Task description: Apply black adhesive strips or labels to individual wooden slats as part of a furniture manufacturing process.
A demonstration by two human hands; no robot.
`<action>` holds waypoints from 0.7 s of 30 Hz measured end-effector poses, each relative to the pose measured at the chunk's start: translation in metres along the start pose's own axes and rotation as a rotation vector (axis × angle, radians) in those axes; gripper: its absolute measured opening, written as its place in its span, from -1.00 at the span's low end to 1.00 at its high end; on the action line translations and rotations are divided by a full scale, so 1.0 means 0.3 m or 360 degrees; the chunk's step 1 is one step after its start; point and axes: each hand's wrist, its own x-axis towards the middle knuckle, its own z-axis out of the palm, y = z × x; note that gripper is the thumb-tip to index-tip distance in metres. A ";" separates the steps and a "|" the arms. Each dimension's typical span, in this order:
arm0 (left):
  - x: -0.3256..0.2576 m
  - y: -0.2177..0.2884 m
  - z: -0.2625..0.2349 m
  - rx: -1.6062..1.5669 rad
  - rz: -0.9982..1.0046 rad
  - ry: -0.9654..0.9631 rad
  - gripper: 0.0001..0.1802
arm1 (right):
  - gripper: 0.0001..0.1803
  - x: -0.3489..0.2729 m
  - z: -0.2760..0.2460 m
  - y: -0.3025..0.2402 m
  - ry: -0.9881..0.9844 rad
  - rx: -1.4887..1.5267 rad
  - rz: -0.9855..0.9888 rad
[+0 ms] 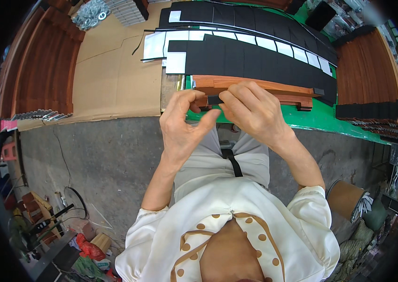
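My right hand is closed with fingertips and thumb around a short black strip at the left end of a reddish-brown wooden piece. That piece runs behind the hand along the green table edge. My left hand is beside the same end, its fingers bent toward the wood and its thumb stretched away, with a gap between them. Whether its fingertips touch the wood is hard to see. Just beyond lies a longer wooden bar with a black tip at its right end.
Black sheets and white panels lie across the green-covered table. Stacked wooden pieces stand at left and right. Cardboard covers the table's left part. A brown drum stands on the floor.
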 end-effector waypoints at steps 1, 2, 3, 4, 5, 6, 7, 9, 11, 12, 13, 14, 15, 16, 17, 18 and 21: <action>-0.002 0.006 0.005 0.0003 -0.0001 0.0001 -0.80 | -0.75 0.000 0.000 -0.001 0.0003 0.0003 -0.0009; -0.005 0.012 0.012 0.0047 0.0028 0.0050 -0.86 | -0.75 -0.001 0.001 -0.001 0.0004 0.0006 -0.0010; -0.004 0.016 0.016 0.0090 0.0060 0.0098 -0.92 | -0.75 -0.001 0.003 -0.001 0.0022 -0.0004 -0.0014; -0.005 0.012 0.014 0.0091 0.0060 0.0098 -0.92 | -0.75 -0.001 0.004 -0.001 0.0040 -0.0015 -0.0018; -0.007 0.002 0.008 0.0079 0.0039 0.0140 -0.94 | -0.75 -0.001 0.000 0.000 0.0041 -0.0015 -0.0018; -0.009 -0.008 0.000 0.0066 0.0016 0.0183 -0.95 | -0.74 -0.002 -0.005 -0.002 0.0009 0.0002 0.0012; -0.009 -0.007 -0.012 -0.0001 -0.0027 0.0191 -0.94 | -0.74 -0.004 -0.008 -0.003 -0.0023 0.0019 0.0043; -0.023 -0.012 -0.035 -0.0052 -0.0133 0.0158 -0.93 | -0.72 -0.014 -0.006 -0.006 -0.0013 0.0115 0.0139; -0.056 -0.035 -0.069 -0.0173 -0.0337 0.0027 -0.92 | -0.70 -0.016 -0.010 -0.005 -0.0004 0.0212 0.0235; -0.075 -0.043 -0.085 -0.0173 -0.0339 0.0031 -0.92 | -0.71 -0.014 -0.016 -0.004 -0.0012 0.0345 0.0329; -0.092 -0.048 -0.099 -0.0185 -0.0323 -0.0185 -0.92 | -0.72 -0.013 -0.019 -0.001 -0.0020 0.0479 0.0422; -0.112 -0.054 -0.105 -0.0197 -0.0306 -0.0401 -0.90 | -0.72 -0.015 -0.018 0.003 -0.0024 0.0482 0.0417; -0.152 -0.077 -0.089 -0.0044 -0.0095 -0.0349 -0.86 | -0.73 -0.017 -0.014 0.004 -0.0029 0.0591 0.0541; -0.176 -0.104 -0.101 -0.0039 -0.0098 -0.0348 -0.86 | -0.74 -0.017 -0.010 0.008 -0.0030 0.0704 0.0671; -0.195 -0.136 -0.135 0.0254 -0.0067 -0.0472 -0.85 | -0.74 -0.015 -0.004 0.010 -0.0030 0.0709 0.0669; -0.196 -0.145 -0.161 0.0538 -0.0032 -0.0597 -0.84 | -0.73 -0.014 0.005 0.009 -0.0044 0.0764 0.0753; -0.159 -0.153 -0.180 0.0562 -0.0197 -0.0337 -0.84 | -0.73 0.010 0.038 0.005 -0.0049 0.0822 0.0883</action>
